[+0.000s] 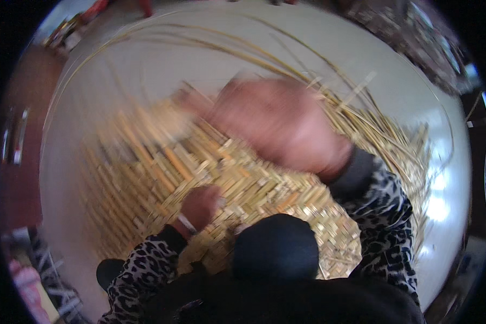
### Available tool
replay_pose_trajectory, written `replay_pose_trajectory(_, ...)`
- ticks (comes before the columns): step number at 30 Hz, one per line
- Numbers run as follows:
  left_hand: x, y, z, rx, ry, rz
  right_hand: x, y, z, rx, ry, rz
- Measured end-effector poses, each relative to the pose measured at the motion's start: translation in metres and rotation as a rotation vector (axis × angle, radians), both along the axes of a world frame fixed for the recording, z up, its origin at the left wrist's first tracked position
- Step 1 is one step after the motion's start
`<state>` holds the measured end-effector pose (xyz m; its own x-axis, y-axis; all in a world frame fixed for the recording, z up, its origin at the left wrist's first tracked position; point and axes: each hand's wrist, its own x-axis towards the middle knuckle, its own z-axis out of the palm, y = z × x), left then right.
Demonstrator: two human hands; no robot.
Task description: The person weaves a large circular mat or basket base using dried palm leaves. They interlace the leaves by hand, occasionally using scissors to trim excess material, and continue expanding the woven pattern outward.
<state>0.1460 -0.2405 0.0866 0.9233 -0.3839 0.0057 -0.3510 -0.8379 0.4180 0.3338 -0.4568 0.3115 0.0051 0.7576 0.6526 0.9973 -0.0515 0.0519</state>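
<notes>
- Left hand: your fingers are pressed down flat on the woven straw mat, near its near edge. They look closed together on the weave; can't tell if a strand is pinched under them.
- Right hand: raised over the mat's far half and motion-blurred. Fingers look curled, but can't tell what they clamp, if anything.
- Loose straw strands fan out from under and beyond the right hand, arcing toward the far side.
- Mat lies flat on the pale floor, directly in front of your knee, which rests on its near edge.
- Judgement: you're mid-weave, left hand pinning finished rows, right hand working a strand.
- Next move likely calls for steady pressure from the left and a clean tuck of the strand under the neighbouring one.
</notes>
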Motion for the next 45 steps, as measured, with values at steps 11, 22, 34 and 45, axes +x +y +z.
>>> replay_pose_trajectory(11,-0.081,0.027,0.079,0.121,-0.206,0.217,-0.085,0.099,-0.203,-0.451,0.35,0.456)
replay_pose_trajectory(22,-0.15,0.156,0.011,0.231,0.192,0.316,-0.063,0.063,-0.246,-0.554,0.359,-0.035)
replay_pose_trajectory(34,-0.158,0.114,0.053,0.232,0.035,0.654,-0.158,0.139,-0.222,-0.37,2.205,0.103)
replay_pose_trajectory(45,-0.145,0.116,0.044,-0.685,0.469,0.843,-0.135,0.137,-0.188,0.007,2.247,0.153)
